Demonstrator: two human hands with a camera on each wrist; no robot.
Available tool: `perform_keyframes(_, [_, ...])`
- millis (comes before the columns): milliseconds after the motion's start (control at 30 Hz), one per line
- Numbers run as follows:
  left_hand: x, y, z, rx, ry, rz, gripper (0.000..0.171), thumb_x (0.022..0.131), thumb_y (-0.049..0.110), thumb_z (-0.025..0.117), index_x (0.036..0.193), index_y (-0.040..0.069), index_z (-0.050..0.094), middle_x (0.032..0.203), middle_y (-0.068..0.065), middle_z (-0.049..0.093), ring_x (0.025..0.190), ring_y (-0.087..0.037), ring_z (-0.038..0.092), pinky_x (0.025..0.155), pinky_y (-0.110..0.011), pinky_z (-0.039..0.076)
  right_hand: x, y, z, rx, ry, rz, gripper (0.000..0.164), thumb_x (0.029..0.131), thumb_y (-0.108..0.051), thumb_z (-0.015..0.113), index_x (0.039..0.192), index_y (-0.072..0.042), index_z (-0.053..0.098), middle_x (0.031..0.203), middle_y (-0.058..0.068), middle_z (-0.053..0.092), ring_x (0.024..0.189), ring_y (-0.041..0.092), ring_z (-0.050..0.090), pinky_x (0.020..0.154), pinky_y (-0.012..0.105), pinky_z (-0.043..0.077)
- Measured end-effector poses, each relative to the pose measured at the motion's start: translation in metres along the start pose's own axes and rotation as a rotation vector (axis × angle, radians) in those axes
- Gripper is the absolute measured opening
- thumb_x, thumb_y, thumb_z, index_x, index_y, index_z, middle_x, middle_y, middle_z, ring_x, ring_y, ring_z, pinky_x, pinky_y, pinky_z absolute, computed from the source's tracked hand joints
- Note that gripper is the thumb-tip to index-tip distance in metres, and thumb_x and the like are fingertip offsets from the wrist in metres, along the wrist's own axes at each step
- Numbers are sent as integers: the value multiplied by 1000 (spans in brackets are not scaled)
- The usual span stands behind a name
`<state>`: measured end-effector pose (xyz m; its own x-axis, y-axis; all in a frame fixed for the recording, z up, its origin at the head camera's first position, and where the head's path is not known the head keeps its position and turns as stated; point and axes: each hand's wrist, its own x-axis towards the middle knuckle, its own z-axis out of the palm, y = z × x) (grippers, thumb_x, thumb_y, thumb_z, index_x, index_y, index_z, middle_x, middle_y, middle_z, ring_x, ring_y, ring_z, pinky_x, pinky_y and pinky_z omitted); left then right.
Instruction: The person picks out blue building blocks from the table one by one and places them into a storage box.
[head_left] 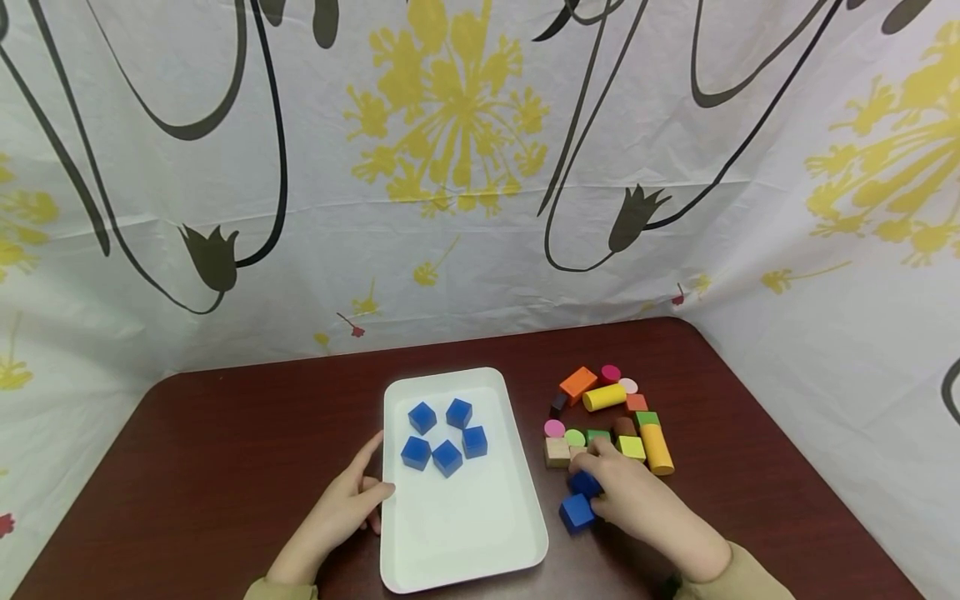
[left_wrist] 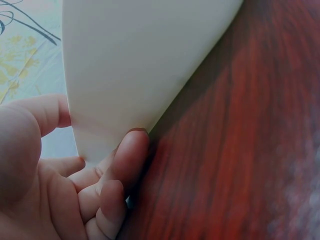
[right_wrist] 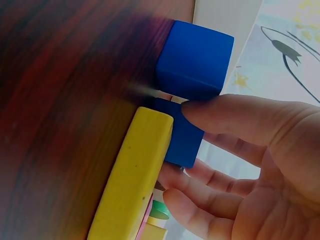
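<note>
In the head view a white tray (head_left: 465, 533) lies on the table with several blue cubes (head_left: 447, 458) in its far half. At its left side my left hand (head_left: 341, 504) holds the edge, thumb on the rim; the left wrist view shows fingertips (left_wrist: 132, 150) against the tray's outer wall (left_wrist: 135, 65). Right of the tray, my right hand (head_left: 630, 496) grips a blue cube (right_wrist: 182, 135) between thumb and fingers. Another blue cube (head_left: 577, 513) sits close beside it, nearer me. A yellow block (right_wrist: 132, 172) stands alongside the gripped cube, mostly hidden by the hand in the head view.
Beyond my right hand is a cluster of coloured blocks, including an orange block (head_left: 578, 384), a yellow cylinder (head_left: 604, 397), a plain wooden cube (head_left: 557, 452) and a yellow-orange cylinder (head_left: 657, 450). A patterned white cloth (head_left: 450, 275) hangs behind the dark red table (head_left: 225, 467).
</note>
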<state>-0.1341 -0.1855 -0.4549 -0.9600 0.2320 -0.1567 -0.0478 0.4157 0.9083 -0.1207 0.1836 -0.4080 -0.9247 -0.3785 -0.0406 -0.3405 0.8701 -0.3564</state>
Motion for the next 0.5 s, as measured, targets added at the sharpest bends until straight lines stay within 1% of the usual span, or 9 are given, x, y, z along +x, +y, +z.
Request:
perform_keyframes(267, [0, -1, 0, -1, -2, 3, 72, 87, 14, 59, 145, 21, 18, 65, -8, 59, 47, -24, 55, 43, -30, 42, -1, 1, 1, -2, 9, -1, 32, 67, 3, 71, 90, -15, 61, 90, 1, 44, 67, 11, 47, 58, 26, 45])
perform_keyframes(500, [0, -1, 0, -7, -3, 1, 72, 87, 15, 59, 145, 21, 18, 65, -8, 59, 47, -25, 55, 43, -30, 42, 0, 2, -1, -8, 20, 10, 31, 67, 0, 73, 91, -15, 61, 90, -4, 45, 69, 11, 48, 61, 26, 46])
